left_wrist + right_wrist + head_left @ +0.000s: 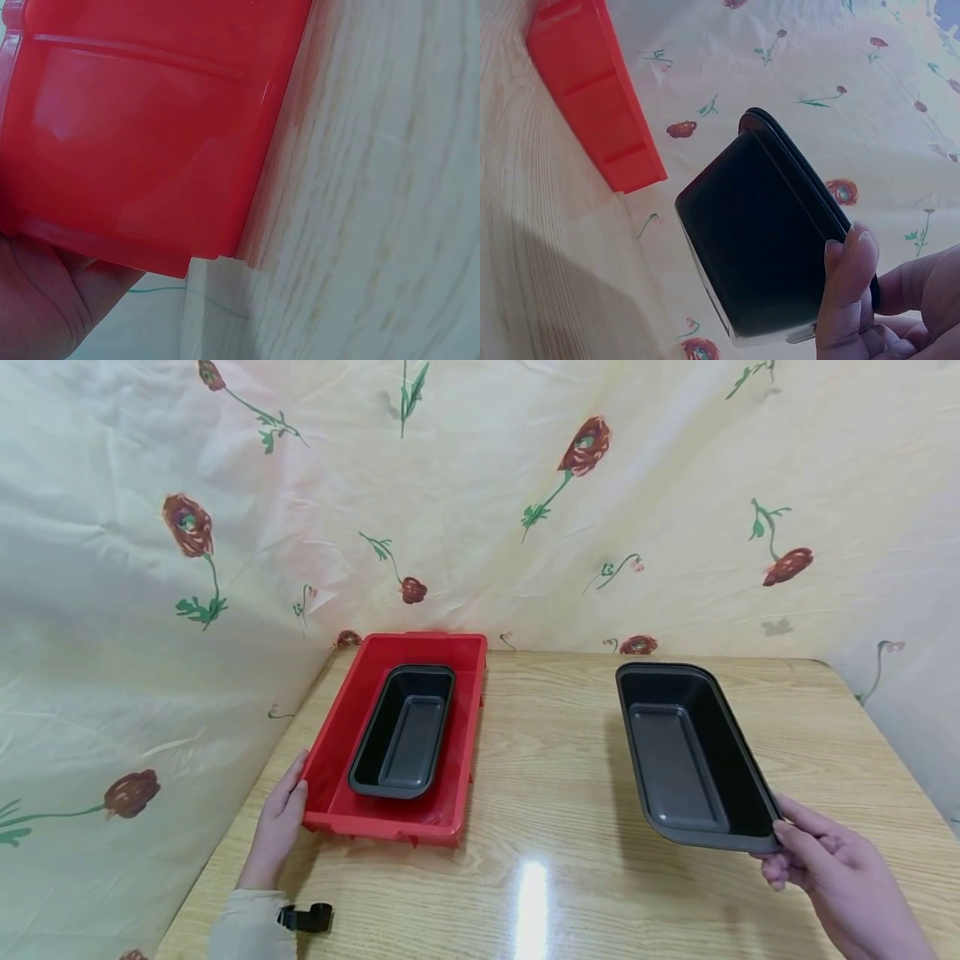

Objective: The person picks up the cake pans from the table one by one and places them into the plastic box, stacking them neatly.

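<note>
A black loaf pan (682, 764) is held above the table at the right, tilted. My right hand (832, 860) pinches its near right corner, the thumb over the rim and fingers beneath. Double lines run along the rim of this loaf pan (757, 240) in the right wrist view; whether another is nested inside, I cannot tell. A second black loaf pan (408, 735) sits inside the red tray (330, 743) at the left. Straight fingers of my left hand (281, 810) touch the tray's outer left wall near its front corner. Their tips are hidden behind the tray in the left wrist view.
Beneath everything lies a wood-grain table (547, 760). A flower-patterned cloth (465, 485) hangs along the back and sides. A black strap mount (306, 917) sticks out from the left wrist. Light glares off the table's front middle.
</note>
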Demonstrator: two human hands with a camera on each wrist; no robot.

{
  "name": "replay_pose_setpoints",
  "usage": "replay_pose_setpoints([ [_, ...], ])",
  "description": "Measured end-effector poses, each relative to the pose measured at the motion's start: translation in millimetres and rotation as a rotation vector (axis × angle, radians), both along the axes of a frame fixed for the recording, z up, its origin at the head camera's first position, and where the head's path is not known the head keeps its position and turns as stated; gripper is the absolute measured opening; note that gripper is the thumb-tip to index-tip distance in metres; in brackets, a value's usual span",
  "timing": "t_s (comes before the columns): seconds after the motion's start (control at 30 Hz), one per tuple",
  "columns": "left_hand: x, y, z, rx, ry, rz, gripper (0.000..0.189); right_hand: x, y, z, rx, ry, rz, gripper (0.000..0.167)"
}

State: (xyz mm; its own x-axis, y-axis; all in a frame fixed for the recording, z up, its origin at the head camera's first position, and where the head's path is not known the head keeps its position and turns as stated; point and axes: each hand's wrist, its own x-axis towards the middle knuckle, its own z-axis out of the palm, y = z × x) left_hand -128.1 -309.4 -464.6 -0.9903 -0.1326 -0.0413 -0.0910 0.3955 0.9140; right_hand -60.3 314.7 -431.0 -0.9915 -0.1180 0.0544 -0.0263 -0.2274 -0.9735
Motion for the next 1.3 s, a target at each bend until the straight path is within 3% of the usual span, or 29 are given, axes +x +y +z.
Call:
replay_pose_setpoints([
  [0.83,-0.1,0.4,-1.3,-0.015,0.000,0.017,0.054,-5.4,-12.9,6.4,0.059,-0.063,-0.055,0.042],
  [1.3,-0.1,1.1,-0.4,-0.011,0.008,0.009,0.052,-15.3,-29.1,14.2,0.071,-0.029,-0.022,0.042],
])
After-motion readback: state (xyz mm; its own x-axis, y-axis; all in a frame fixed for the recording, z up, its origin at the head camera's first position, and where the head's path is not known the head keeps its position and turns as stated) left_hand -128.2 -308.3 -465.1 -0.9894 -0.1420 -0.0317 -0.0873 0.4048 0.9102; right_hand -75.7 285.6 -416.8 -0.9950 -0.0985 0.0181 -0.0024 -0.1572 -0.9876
